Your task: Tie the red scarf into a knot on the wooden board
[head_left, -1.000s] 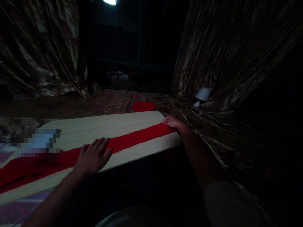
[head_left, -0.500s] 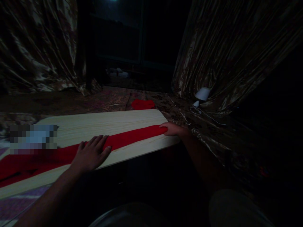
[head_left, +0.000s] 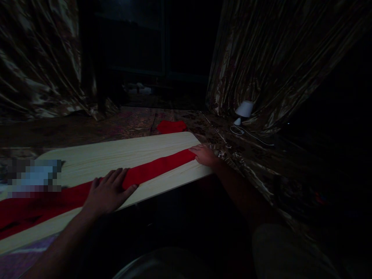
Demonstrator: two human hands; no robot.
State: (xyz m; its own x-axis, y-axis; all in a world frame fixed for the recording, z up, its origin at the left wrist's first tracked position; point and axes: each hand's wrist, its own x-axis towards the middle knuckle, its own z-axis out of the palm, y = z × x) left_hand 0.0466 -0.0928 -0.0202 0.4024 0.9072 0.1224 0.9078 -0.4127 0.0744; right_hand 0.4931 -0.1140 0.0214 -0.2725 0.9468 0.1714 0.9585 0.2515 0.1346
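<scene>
A long strip of red cloth (head_left: pixel 159 167) lies lengthwise on a pale wood-grain board (head_left: pixel 124 153). My left hand (head_left: pixel 107 190) rests flat across the cloth near the board's front edge, its fingers spread. At the right end of the strip is my right hand (head_left: pixel 203 154), fingers stretched out over the end of the cloth and touching it. To the left the cloth widens and shows dark folds.
A blurred pale-blue item (head_left: pixel 36 178) is on the left of the board. Beyond the board lies another red cloth (head_left: pixel 172 126) on patterned fabric. A small white lamp (head_left: pixel 244 109) with a cord stands at right. Patterned curtains (head_left: pixel 261 58) hang behind.
The whole view has shifted slightly. My right hand now lies flatter over the cloth's end, slightly further in from the board's right edge. My left hand stays on the cloth.
</scene>
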